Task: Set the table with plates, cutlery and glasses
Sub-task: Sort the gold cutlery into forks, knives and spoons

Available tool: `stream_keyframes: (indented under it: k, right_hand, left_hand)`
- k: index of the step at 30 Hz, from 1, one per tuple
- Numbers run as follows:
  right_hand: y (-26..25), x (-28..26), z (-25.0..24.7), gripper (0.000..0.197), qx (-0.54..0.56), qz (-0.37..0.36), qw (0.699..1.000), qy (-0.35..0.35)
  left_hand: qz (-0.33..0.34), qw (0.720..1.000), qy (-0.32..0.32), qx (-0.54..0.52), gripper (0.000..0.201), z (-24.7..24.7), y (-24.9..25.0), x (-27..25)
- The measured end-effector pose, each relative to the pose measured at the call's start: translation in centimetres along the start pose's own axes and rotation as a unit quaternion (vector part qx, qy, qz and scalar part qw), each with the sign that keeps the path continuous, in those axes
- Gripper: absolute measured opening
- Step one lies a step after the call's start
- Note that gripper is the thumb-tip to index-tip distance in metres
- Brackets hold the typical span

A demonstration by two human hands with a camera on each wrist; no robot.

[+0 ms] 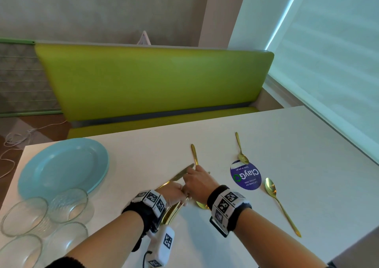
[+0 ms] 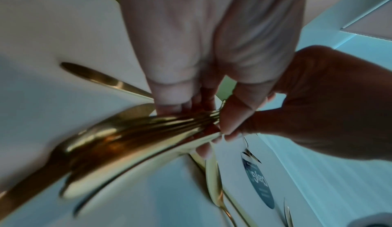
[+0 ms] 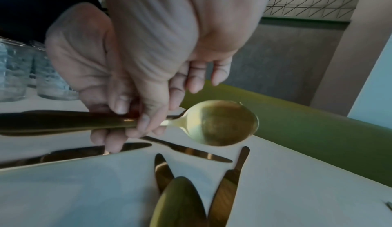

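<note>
My left hand grips a bundle of gold cutlery by the middle, low over the white table. In the left wrist view the left hand is wrapped round the cutlery bundle. My right hand meets it from the right, and in the right wrist view the right hand pinches the neck of a gold spoon from the bundle. Loose on the table lie a gold knife, another gold piece and two spoons. A pale blue plate sits at the left.
Several clear glasses stand near the front left corner, beside the plate. A round purple sticker marks the table's middle. A green bench runs behind the far edge. Window blinds close off the right side.
</note>
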State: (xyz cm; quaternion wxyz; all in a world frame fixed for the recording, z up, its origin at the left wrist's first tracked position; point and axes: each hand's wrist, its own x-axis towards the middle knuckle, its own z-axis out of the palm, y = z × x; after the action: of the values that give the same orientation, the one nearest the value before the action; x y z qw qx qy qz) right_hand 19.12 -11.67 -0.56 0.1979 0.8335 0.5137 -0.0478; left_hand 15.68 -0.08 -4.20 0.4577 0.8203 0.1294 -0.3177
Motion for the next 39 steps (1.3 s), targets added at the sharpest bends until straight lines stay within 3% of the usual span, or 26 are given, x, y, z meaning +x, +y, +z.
stream_keyframes:
  k: [4, 14, 18, 20, 22, 24, 26, 29, 36, 39]
  right_hand:
    - [-0.7, -0.4, 1.1, 0.027, 0.018, 0.014, 1.0, 0.008]
    - [-2.0, -3.5, 3.8, 0.021, 0.111, 0.072, 0.989, 0.072]
    - [-1.7, -5.3, 3.9, 0.028, 0.216, 0.164, 0.954, 0.129]
    - [-0.9, -6.5, 4.3, 0.021, 0.252, 0.241, 0.924, 0.159]
    - [0.1, -7.8, 4.9, 0.015, 0.28, 0.326, 0.9, 0.08]
    - [0.6, -9.2, 5.9, 0.023, 0.303, 0.376, 0.875, -0.031]
    - [0.4, -10.0, 6.6, 0.027, 0.34, 0.41, 0.841, -0.093]
    - [-0.6, -9.9, 7.4, 0.025, 0.372, 0.432, 0.814, -0.111]
    - [-2.1, -8.4, 7.7, 0.024, 0.329, 0.437, 0.83, -0.111]
    - [-1.8, -8.2, 7.4, 0.017, 0.359, 0.452, 0.809, -0.114]
  left_hand:
    - [0.018, 1.0, -0.001, 0.002, 0.014, 1.0, -0.4, -0.1]
    - [0.05, 0.997, -0.035, -0.043, 0.024, 3.2, -0.7, -0.7]
    - [0.047, 0.997, -0.018, -0.057, 0.029, 4.3, -1.0, -0.5]
    - [0.04, 0.997, -0.002, -0.073, 0.027, 4.4, -1.2, -0.3]
    - [0.022, 0.993, 0.016, -0.117, 0.024, 4.4, -1.2, -0.3]
    - [0.008, 0.988, 0.038, -0.15, 0.02, 4.2, -1.1, -0.3]
    - [-0.006, 0.982, 0.044, -0.182, 0.015, 4.0, -1.0, -0.3]
    - [-0.031, 0.972, 0.045, -0.228, 0.011, 3.8, -0.9, -0.1]
    - [-0.03, 0.963, 0.061, -0.26, 0.023, 3.8, -0.7, -0.1]
    - [-0.033, 0.955, 0.065, -0.288, 0.02, 3.4, -0.3, -0.2]
